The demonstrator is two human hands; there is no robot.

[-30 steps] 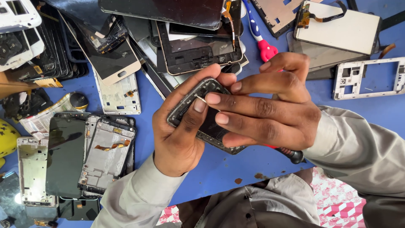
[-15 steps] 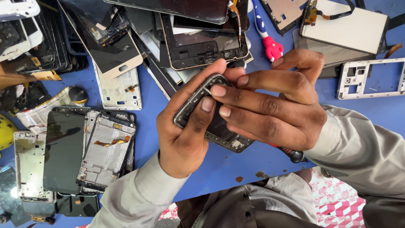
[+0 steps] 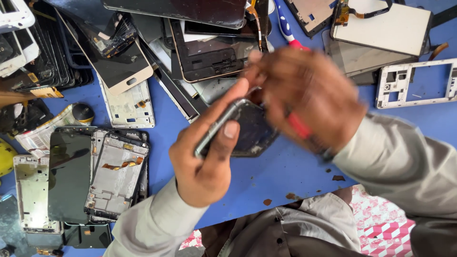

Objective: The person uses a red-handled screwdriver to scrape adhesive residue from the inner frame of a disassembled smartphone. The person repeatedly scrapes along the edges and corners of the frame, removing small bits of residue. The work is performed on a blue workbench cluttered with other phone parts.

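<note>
The blue worktable (image 3: 304,176) spreads under everything, littered with phone parts along its far and left sides. Far from me lies a heap of dark cracked screens (image 3: 204,52), and to the far right a pale display panel (image 3: 390,28) with a white phone frame (image 3: 414,83) just near of it. At my left sit a stripped phone chassis (image 3: 116,173) and a black glass panel (image 3: 69,173) side by side, touching.

My right hand (image 3: 309,97) is blurred, hovering over the middle of the table, and I cannot tell how its fingers are set; a red-handled tool (image 3: 300,126) shows against its palm, though the grip is not clear.

My left hand (image 3: 204,157) is clamped on the phone body (image 3: 243,128), thumb pressed on its near face, fingers wrapped round the left edge. The phone body is held above the table's middle, between my two hands, tilted with one long edge up. It is dark, with a grey metallic rim and rounded corners, its face dull, smudged and speckled. Its right part is hidden behind my right hand.
</note>
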